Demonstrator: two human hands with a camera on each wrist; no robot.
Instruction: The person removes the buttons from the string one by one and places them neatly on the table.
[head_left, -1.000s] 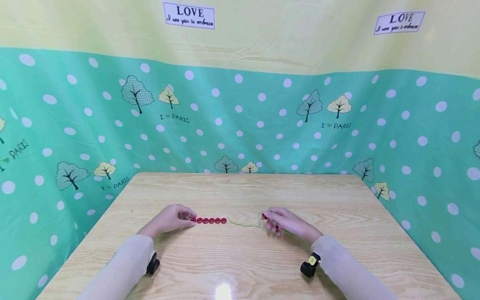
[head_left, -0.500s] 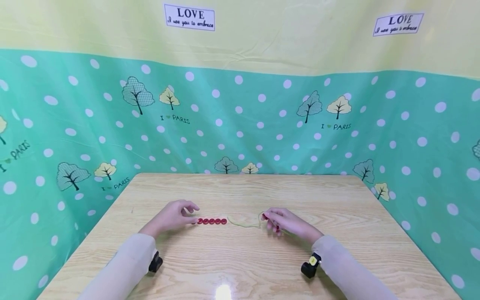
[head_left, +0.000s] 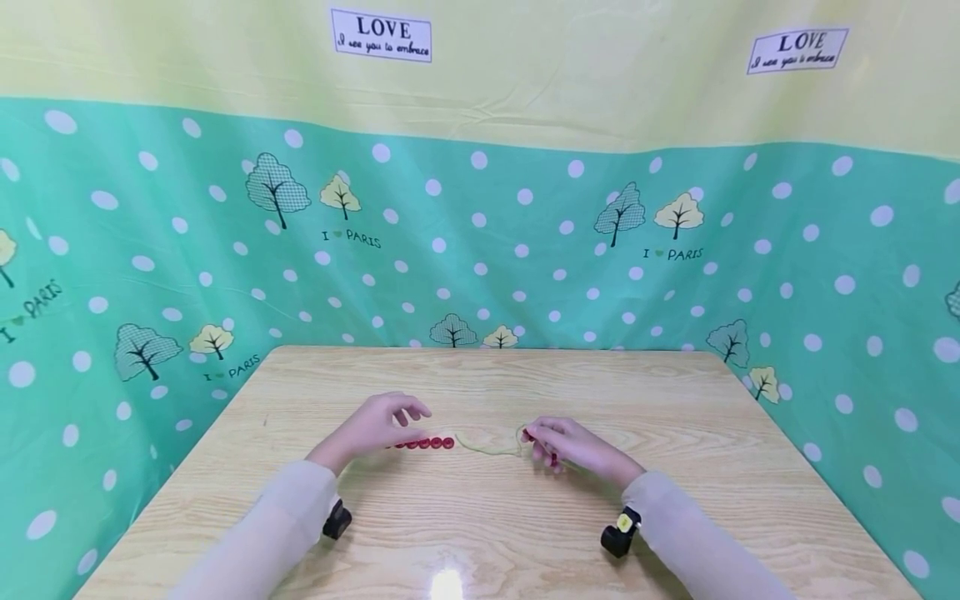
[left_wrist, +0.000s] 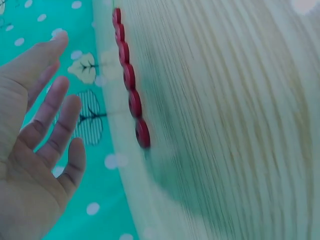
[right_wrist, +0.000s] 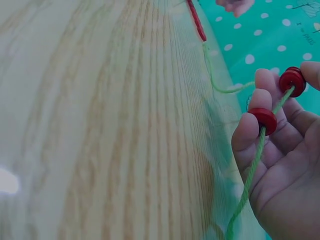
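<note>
Red discs point(left_wrist: 129, 76) and a green cord point(head_left: 487, 452), laid out partly on the tabletop point(head_left: 480, 525) and partly held in the right hand point(head_left: 576, 446)
Six discs are seen set edge to edge in a straight row on the tabletop, partly covered from above by the left hand point(head_left: 384, 423); the row's right end is met by the cord, which is curved loosely across towards the right hand, where more red is gripped: an upper stack point(right_wrist: 292, 81) pinched at the fingertips, its exact count unclear, and a lower disc point(right_wrist: 263, 119) held tilted against the fingers, both joined by the cord, which is trailed on below the hand
</note>
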